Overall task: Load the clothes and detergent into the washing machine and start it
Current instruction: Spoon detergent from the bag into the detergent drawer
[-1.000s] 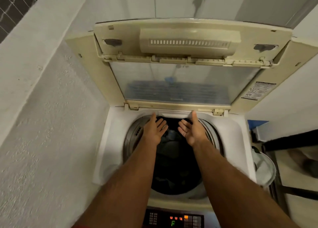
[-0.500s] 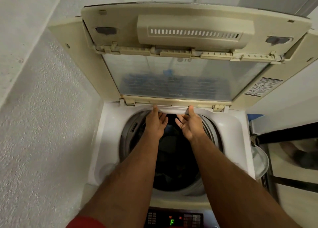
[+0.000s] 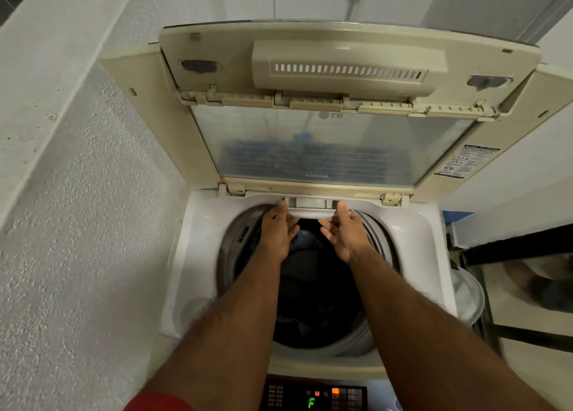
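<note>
Both of your hands have crept further toward the back rim of the washing machine [image 3: 198,255] since a second ago, and your thumbs now rest on the white detergent drawer [image 3: 311,212] at the rear of the opening, which has slid a little way out. Your left hand [image 3: 279,235] has its thumb on the drawer's left end, with the fingers [image 3: 293,229] curled under its front lip. Your right hand [image 3: 345,237] mirrors it at the right end, its fingers [image 3: 325,227] hooked below the lip, so both grip the drawer. Below your fingers, dark clothes [image 3: 310,274] lie in the drum. Beyond your fingertips the folded lid [image 3: 313,143] stands upright. Near your forearms, the control panel [image 3: 313,396] shows a green "F" and orange lights.
</note>
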### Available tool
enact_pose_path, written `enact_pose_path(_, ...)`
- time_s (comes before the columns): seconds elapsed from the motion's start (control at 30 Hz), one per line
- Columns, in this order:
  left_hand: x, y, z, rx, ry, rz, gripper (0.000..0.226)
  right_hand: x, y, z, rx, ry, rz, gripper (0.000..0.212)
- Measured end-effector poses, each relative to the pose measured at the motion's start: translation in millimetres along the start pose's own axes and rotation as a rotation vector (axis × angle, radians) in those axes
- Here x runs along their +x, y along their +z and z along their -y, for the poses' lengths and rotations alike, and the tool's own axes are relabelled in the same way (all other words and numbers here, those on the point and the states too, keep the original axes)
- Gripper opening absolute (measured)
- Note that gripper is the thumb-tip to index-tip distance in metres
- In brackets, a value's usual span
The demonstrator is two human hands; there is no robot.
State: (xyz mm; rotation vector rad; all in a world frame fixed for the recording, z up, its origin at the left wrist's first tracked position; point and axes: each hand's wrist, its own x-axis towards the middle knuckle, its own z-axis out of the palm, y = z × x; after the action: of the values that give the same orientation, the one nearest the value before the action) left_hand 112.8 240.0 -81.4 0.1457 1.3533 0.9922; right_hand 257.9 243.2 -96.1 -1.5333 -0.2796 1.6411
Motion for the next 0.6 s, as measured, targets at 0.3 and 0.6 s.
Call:
enact_pose_path(0.3,-13.8,-32.9,-17.5,1.452,0.939,-0.089,0.034,-44.6,-18.4,4.9,-1.256,-0.823,-0.216,0.039)
enact_pose_path(0.6,-23.3,-33.3,-19.8,1.809,0.947,0.0,0.048,-39.6,-18.8,24.4,-1.576,-0.797,-0.049,0.038)
